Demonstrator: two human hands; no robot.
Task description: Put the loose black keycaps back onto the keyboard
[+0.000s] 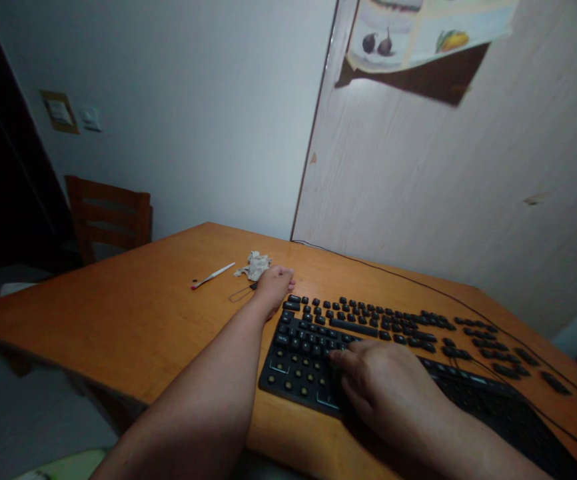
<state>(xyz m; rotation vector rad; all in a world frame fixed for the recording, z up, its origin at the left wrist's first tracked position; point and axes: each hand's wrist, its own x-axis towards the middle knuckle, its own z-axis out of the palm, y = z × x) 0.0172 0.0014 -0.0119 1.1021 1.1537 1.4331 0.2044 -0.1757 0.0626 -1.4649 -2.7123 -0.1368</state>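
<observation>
A black keyboard (pixel 393 333) lies slantwise on the orange wooden table (pixel 133 320). My right hand (pixel 383 387) lies flat on its near left part, fingers stretched over the keys and holding nothing. My left hand (pixel 274 285) reaches out past the keyboard's far left corner with its fingers curled shut. It rests on the dark end of a thin wire loop tool (pixel 241 293) lying on the table. A crumpled tissue (pixel 255 265) sits just beyond this hand. A slim white stick with a red tip (pixel 212 275) lies to the left of the tissue.
The keyboard's black cable (pixel 368 263) runs along the back of the table by a pale wooden panel (pixel 443 173). A wooden chair (pixel 108 217) stands behind the far left side. The table's near edge is beneath my arms.
</observation>
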